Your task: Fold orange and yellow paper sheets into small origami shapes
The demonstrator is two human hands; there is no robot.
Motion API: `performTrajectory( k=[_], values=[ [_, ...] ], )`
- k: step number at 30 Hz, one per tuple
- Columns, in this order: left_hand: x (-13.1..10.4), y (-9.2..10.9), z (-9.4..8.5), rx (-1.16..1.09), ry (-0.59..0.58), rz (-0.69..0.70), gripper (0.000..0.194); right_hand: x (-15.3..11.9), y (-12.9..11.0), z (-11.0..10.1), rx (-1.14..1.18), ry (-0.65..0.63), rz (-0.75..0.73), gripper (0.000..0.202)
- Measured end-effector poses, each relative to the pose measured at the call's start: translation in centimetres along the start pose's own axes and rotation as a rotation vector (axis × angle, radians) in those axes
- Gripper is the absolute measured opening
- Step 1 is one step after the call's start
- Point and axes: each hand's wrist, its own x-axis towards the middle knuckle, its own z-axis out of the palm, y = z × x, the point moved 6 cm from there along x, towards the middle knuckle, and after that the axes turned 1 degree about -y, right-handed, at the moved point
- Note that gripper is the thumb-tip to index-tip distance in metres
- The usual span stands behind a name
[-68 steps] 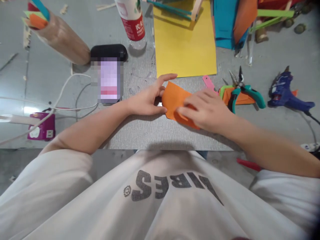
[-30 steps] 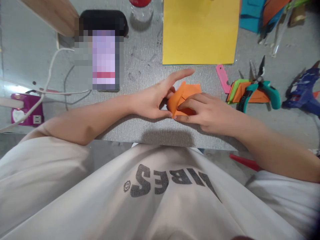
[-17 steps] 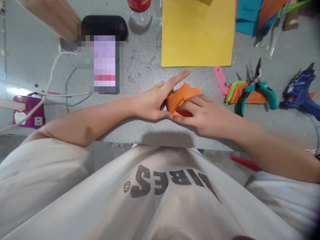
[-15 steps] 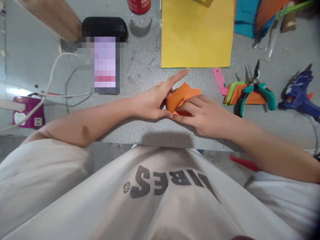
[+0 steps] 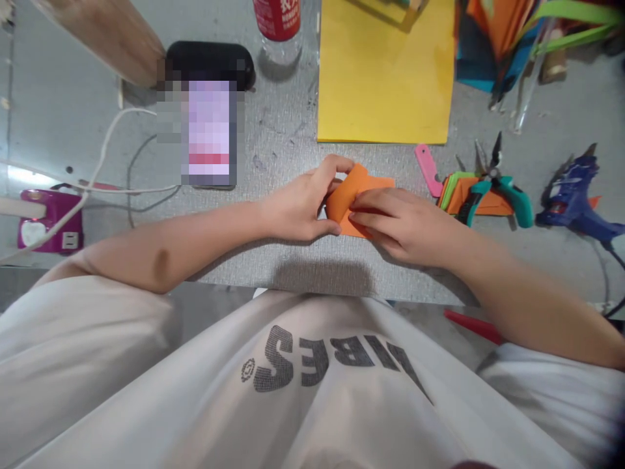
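We hold a small folded piece of orange paper (image 5: 354, 195) on the grey textured surface (image 5: 293, 137), close to its near edge and about midway along it. Our left hand (image 5: 305, 205) curls over the paper's left side, fingers bent round the raised fold and thumb underneath, its grip closed on the paper. Our right hand (image 5: 403, 221) lies on the paper's right part, fingers flat and pressing it down onto the surface; its grip is together on the sheet rather than spread.

Just beyond the paper, toward the far edge, lies a flat yellow sheet of card (image 5: 385, 71). To the right of our right hand sit a pink plastic tab (image 5: 426, 168), then a small stack of green and orange folded papers (image 5: 463, 195) with teal-handled pliers (image 5: 502, 189) lying across it. Farther toward the right edge rests a blue glue gun (image 5: 571, 195).

To the left, a phone with a blurred screen (image 5: 209, 133) leans against a black case (image 5: 209, 62), near a clear bottle with a red label (image 5: 278, 23). A white cable (image 5: 97, 176) runs to a purple power adapter (image 5: 49, 221) at the left edge.
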Motion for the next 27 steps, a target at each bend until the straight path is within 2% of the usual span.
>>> performTrajectory(
  k=[6,10,14,19,21,25,27],
  values=[
    [0.0,2.4,0.6,0.388,-0.055,0.031,0.042,0.0,-0.2,-1.0,0.043,-0.057,-0.025,0.04],
    [-0.3,3.3,1.1,0.51,-0.066,0.064,0.029,-0.5,0.9,-1.3,0.1,-0.111,0.019,0.047],
    [-0.6,3.7,1.4,0.6,-0.078,0.047,0.028,-1.0,1.7,-1.9,0.12,0.022,0.071,0.043],
    [-0.8,4.4,1.7,0.716,-0.14,-0.026,0.024,-1.9,2.3,-3.1,0.081,0.284,0.284,0.025],
    [-0.9,4.6,2.0,0.746,-0.168,-0.023,0.023,-2.1,2.3,-3.3,0.13,0.321,0.298,0.032],
    [-1.3,5.0,2.9,0.767,-0.235,0.036,0.018,-1.8,2.0,-3.7,0.221,0.346,0.212,0.043],
    [-1.7,5.3,3.4,0.764,-0.257,0.073,0.015,-1.5,2.3,-3.9,0.284,0.336,0.27,0.045]
  ],
)
